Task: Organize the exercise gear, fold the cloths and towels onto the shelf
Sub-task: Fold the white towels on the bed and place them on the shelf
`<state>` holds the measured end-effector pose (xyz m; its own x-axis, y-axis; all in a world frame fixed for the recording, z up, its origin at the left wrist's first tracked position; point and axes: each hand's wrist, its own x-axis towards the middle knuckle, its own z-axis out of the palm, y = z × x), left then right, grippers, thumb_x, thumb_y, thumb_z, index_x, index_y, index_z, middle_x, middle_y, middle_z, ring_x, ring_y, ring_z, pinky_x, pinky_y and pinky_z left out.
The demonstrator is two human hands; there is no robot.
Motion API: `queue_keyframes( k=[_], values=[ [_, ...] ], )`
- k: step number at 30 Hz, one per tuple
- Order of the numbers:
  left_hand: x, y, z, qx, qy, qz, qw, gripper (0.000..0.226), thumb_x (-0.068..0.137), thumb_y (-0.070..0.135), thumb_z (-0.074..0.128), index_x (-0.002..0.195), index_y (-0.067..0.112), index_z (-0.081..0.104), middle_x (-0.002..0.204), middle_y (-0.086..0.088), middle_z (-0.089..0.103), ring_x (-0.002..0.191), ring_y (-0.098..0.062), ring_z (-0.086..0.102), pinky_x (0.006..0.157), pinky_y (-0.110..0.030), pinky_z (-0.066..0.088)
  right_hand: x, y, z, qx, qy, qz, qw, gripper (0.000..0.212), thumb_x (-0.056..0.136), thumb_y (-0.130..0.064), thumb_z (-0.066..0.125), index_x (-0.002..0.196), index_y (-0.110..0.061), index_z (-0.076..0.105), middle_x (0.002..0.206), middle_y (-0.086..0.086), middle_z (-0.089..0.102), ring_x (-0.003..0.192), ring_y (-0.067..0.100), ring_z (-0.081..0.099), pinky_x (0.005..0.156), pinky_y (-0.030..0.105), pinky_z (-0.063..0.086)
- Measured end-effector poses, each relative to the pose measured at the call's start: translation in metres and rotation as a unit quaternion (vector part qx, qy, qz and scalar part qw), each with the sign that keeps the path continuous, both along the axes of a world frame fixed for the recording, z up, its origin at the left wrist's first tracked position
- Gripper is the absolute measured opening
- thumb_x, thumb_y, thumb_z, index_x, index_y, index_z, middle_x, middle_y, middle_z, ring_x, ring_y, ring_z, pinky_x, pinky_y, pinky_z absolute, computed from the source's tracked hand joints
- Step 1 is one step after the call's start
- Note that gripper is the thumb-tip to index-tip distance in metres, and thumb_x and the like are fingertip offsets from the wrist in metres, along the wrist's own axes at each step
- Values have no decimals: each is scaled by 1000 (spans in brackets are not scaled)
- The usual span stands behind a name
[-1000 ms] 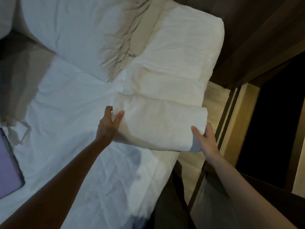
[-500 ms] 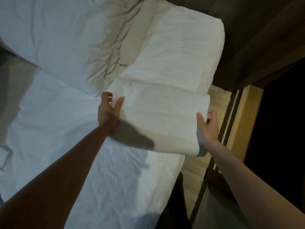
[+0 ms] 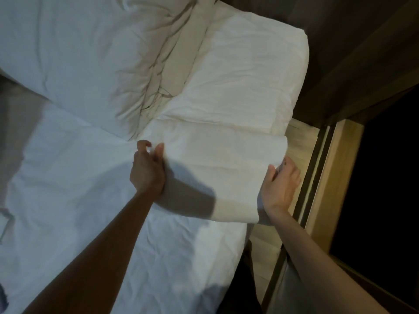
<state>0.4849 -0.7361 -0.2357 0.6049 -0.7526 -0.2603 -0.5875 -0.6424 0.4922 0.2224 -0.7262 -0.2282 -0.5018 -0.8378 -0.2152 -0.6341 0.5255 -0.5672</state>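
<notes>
A white folded towel [image 3: 222, 168] lies across the right side of a bed, just below a pillow. My left hand [image 3: 147, 168] pinches the towel's left edge between thumb and fingers. My right hand [image 3: 280, 186] grips the towel's right edge, where it hangs past the side of the mattress. The towel's near part lies in the shadow of my left arm.
The white bed sheet [image 3: 79, 189] spreads out to the left. Two white pillows [image 3: 244, 71] lie at the head of the bed. A wooden floor strip [image 3: 301, 141] and a light wooden frame [image 3: 335, 177] run along the bed's right side, with dark space beyond.
Both hands have carried the towel up the bed toward the pillows. The view has shifted, and the purple object at the left edge is gone from sight.
</notes>
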Motion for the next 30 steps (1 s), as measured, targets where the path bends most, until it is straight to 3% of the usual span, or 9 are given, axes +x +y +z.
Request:
queue_keyframes(
  k=[5,8,10,15,18,20,24,27,30],
  values=[
    [-48,1,16,-178,-112,-145,967,39,97,19,46,136,18,51,141,-13,46,118,-32,50,99,-40,38,36,0,14,-69,144,175,972,77,82,-5,64,147,-23,27,156,5,22,144,26,20,118,44,15],
    [-93,24,3,-100,-124,-303,940,49,98,17,38,146,22,37,156,-7,27,144,-32,23,115,-49,22,61,9,-2,-7,127,309,943,67,94,-10,51,150,-33,22,161,-1,9,149,23,2,120,50,3],
    [-88,28,-11,-60,-140,-326,933,51,100,25,33,150,27,26,159,-1,17,148,-28,7,117,-53,14,58,13,-19,23,145,338,930,61,99,-22,41,151,-38,13,161,-6,-3,148,19,-12,118,52,-5],
    [-47,22,-24,-35,-183,-376,908,59,94,56,25,150,41,14,161,6,6,148,-32,-2,109,-70,5,24,12,-41,28,169,316,933,55,99,-56,20,150,-45,2,160,-9,-13,146,28,-18,114,61,-6],
    [-37,24,-20,4,-141,-288,947,65,89,68,28,147,51,4,160,7,-12,146,-37,-8,106,-72,4,13,14,-39,67,100,231,965,68,89,-72,25,145,-53,-9,156,-11,-27,144,39,-19,111,66,-1],
    [-31,20,-15,33,-78,-197,977,70,85,74,32,144,56,0,160,2,-13,143,-43,9,106,-67,18,9,14,-35,75,13,176,982,74,82,-76,31,141,-60,-12,155,-11,-29,145,42,-9,110,66,18],
    [-25,14,-9,44,-14,-142,989,73,79,78,38,140,61,1,149,-23,21,128,-45,34,101,-61,30,9,13,-26,61,-99,101,988,77,77,-74,43,134,-69,-8,158,-6,-20,142,39,23,102,53,42],
    [-19,11,-11,33,0,-139,990,77,75,82,40,138,64,-2,126,-22,40,117,-44,41,97,-58,35,7,10,-29,60,-121,91,987,78,81,-68,51,136,-68,-5,158,0,6,137,35,31,101,54,43],
    [-16,8,-10,32,41,-123,991,81,68,87,40,134,69,-2,107,-14,42,110,-43,47,95,-54,38,8,10,-28,50,-118,74,989,79,80,-67,54,137,-66,-2,139,6,33,125,30,39,95,47,40]
  ],
)
